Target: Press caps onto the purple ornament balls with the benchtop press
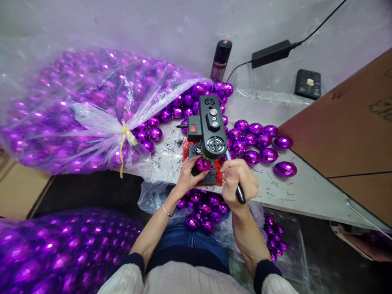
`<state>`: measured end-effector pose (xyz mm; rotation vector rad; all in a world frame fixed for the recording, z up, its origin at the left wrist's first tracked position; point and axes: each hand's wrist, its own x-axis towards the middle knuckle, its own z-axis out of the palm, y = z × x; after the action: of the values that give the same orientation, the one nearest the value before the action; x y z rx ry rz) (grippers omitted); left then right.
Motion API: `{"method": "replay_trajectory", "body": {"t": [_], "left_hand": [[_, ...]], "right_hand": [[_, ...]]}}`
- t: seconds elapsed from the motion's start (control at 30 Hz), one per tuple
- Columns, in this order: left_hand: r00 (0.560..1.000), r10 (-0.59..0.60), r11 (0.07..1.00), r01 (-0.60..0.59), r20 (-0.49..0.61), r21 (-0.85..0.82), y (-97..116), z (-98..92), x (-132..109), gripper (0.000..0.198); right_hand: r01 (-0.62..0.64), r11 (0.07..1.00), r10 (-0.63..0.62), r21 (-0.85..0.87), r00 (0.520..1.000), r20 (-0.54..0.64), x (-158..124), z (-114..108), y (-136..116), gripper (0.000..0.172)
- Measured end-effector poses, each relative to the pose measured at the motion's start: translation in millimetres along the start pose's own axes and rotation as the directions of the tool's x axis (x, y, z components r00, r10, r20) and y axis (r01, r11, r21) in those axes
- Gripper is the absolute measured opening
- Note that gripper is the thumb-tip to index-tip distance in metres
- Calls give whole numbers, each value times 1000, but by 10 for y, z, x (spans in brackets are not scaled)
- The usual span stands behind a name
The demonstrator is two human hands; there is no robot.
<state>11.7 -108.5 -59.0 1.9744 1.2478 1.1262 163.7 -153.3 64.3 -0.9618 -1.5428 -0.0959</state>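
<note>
My left hand [188,175] pinches a shiny purple faceted ball [203,164] and holds it under the head of a small black machine [211,128] with a red switch, standing on a red and black base [215,173]. My right hand [237,179] is closed around the machine's black lever handle [240,194], just right of the ball. Both wrists rest near the table's front edge. A clear bag of purple balls [202,210] lies in my lap below the hands.
A big clear sack of purple balls [76,110] tied with yellow string fills the table's left. Loose balls [260,143] lie right of the machine. A dark spray can [221,60], a power adapter [271,53] and a brown board [346,122] stand behind and right.
</note>
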Motion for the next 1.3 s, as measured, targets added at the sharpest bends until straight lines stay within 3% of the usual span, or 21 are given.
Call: {"method": "replay_trajectory", "body": {"t": [0.37, 0.67, 0.8, 0.93, 1.03, 1.13, 1.23, 1.3], "left_hand": [[1000, 18, 1000, -19, -20, -18, -61, 58, -35, 56], [998, 40, 999, -40, -48, 17, -98, 96, -43, 59], [998, 39, 999, -39, -49, 0, -69, 92, -41, 60], [1000, 10, 1000, -10, -28, -28, -51, 87, -9, 59], [999, 39, 998, -40, -27, -50, -48, 67, -21, 60], [991, 130, 991, -131, -37, -29, -26, 26, -209, 58], [958, 286, 956, -284, -16, 77, 16, -32, -563, 53], [923, 385, 914, -383, 9, 133, 29, -95, -750, 66]], "right_hand": [[71, 997, -66, 35, 991, -116, -363, 181, 263, 28], [95, 994, -79, 52, 964, -254, -505, 330, 367, 34], [90, 992, -66, 84, 964, -257, -599, 382, 425, 34], [110, 989, -83, 95, 963, -256, -553, 360, 403, 36], [27, 996, -9, 82, 977, -215, -354, 232, 274, 37], [-87, 996, 90, 37, 990, -112, -126, 73, 123, 35], [-136, 990, 137, 25, 989, -60, -23, -8, 49, 36], [-117, 993, 119, 33, 991, -56, -38, -7, 51, 38]]}}
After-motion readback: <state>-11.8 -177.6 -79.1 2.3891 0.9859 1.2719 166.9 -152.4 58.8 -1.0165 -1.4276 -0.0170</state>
